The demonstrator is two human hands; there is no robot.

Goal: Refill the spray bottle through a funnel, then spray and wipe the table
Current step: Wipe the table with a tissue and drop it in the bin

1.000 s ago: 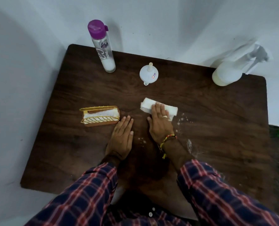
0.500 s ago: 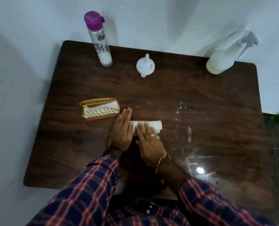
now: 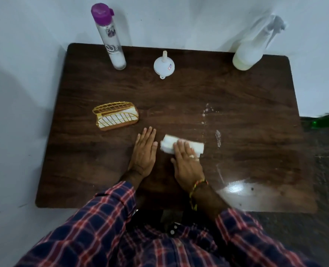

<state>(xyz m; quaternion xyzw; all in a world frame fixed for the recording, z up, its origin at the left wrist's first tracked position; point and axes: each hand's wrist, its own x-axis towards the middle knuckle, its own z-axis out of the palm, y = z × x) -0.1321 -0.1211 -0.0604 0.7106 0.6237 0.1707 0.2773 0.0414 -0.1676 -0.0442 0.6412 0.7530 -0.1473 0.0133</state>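
Observation:
My right hand [image 3: 186, 160] presses flat on a folded white tissue [image 3: 168, 145] on the dark wooden table [image 3: 179, 93], near its front middle. Just left of it, my left hand [image 3: 145, 151] rests flat on the wood, fingers straight. White spray droplets and streaks [image 3: 212, 128] lie on the table right of the tissue. A white spray bottle [image 3: 250, 49] stands at the back right corner. At the back middle a white funnel [image 3: 164, 65] sits upside down, spout up. A tall clear bottle with a purple cap [image 3: 109, 37] stands at the back left.
A yellow wire holder with white tissues [image 3: 115, 115] sits on the left part of the table. White walls close in behind and on the left. A wet glare patch [image 3: 234, 188] shines near the front right edge. Dark floor lies to the right.
My right hand has slid the tissue toward me from the table's middle, then a little to the right. My left hand has stayed flat in place.

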